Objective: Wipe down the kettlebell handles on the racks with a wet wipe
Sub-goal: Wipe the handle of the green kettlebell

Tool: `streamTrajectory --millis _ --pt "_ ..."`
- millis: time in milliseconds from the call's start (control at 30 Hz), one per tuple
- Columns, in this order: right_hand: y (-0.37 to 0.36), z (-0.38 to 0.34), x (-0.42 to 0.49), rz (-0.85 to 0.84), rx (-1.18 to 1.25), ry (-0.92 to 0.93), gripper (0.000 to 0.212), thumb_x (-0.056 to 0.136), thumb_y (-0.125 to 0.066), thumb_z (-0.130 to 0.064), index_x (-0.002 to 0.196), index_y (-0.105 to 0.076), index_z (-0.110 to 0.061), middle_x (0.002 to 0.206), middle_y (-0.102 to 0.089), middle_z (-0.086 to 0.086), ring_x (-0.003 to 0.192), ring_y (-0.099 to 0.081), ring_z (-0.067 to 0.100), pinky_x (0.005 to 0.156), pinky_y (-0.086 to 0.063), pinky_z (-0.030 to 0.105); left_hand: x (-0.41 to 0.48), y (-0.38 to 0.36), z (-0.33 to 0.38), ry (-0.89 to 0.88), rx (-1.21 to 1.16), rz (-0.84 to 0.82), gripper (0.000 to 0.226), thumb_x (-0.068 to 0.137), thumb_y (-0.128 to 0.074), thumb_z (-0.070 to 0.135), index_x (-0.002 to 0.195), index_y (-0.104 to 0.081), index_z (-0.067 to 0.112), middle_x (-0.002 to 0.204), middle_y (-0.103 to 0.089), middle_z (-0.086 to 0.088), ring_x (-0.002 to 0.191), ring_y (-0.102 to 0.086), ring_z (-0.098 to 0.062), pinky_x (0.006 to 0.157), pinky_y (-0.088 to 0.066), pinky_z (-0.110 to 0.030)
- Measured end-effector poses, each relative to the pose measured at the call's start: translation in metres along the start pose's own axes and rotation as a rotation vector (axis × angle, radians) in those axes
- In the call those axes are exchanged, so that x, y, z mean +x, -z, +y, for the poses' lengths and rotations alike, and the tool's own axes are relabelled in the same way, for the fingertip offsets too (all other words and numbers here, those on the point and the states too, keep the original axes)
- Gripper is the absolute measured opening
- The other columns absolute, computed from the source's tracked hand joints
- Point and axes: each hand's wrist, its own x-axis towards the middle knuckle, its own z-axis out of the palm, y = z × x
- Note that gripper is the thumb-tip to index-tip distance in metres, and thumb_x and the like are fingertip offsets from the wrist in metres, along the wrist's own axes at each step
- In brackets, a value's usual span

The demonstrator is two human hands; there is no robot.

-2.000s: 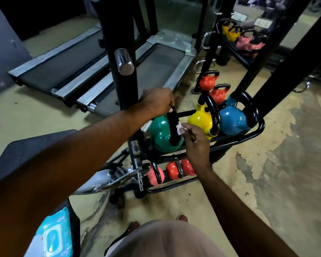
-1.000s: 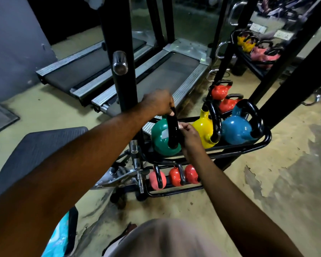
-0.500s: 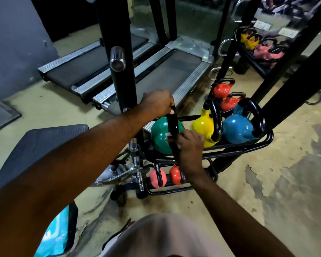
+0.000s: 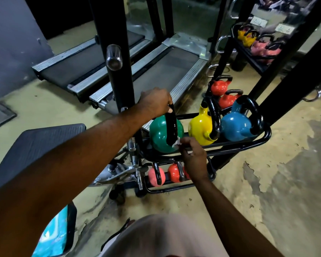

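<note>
Green kettlebell [image 4: 161,134] looks heavy, so left hand [image 4: 154,102] clamps the handle [image 4: 170,127] top while right hand [image 4: 194,154] pinches the flimsy wet wipe [image 4: 176,143] at its base.

Single head-worn wide-angle view, angled forward and down, close above kettlebell rack [image 4: 263,138].

Green kettlebell [image 4: 159,135], yellow kettlebell [image 4: 199,127], blue kettlebell [image 4: 234,127]; black handles [image 4: 171,125].
</note>
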Motion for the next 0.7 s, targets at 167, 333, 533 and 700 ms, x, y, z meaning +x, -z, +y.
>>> streamTrajectory --millis 167,333,533,700 --pt "0.004 0.01 0.033 -0.225 0.149 -0.254 0.015 0.094 -0.06 -0.009 0.104 -0.06 -0.02 0.101 -0.065 -0.006 0.097 -0.061 0.008 0.09 -0.05 0.032 0.0 0.001 0.0 0.007 -0.029 -0.001 0.037 0.081 -0.077 0.04 0.116 -0.069 0.034 0.117 -0.068 -0.003 0.111 -0.06 -0.022 0.1 -0.047 -0.04" --pt "-0.009 -0.005 0.08 -0.407 0.524 -0.472 0.016 0.091 -0.049 0.008 0.094 -0.056 -0.007 0.086 -0.066 0.006 0.077 -0.063 0.014 0.072 -0.052 0.022 0.0 0.002 -0.001 0.017 -0.061 -0.001 0.037 0.078 -0.08 0.04 0.113 -0.072 0.033 0.114 -0.071 0.001 0.109 -0.063 -0.02 0.099 -0.049 -0.039" --pt "-0.019 -0.015 0.08 -0.208 0.859 -0.703 0.021 0.09 -0.046 0.008 0.093 -0.062 -0.006 0.087 -0.067 0.011 0.069 -0.065 0.014 0.067 -0.054 0.022 0.0 0.0 -0.004 0.007 -0.09 0.005 0.038 0.078 -0.079 0.04 0.114 -0.071 0.033 0.116 -0.071 0.003 0.111 -0.063 -0.019 0.099 -0.049 -0.038" --pt "-0.018 -0.012 0.071 -0.016 1.016 -0.743 0.015 0.091 -0.058 0.003 0.098 -0.065 -0.008 0.081 -0.071 0.007 0.069 -0.065 0.013 0.071 -0.056 0.022 0.003 -0.004 -0.008 -0.001 -0.107 0.005 0.038 0.078 -0.08 0.04 0.114 -0.071 0.031 0.114 -0.072 0.002 0.106 -0.065 -0.018 0.097 -0.051 -0.04"
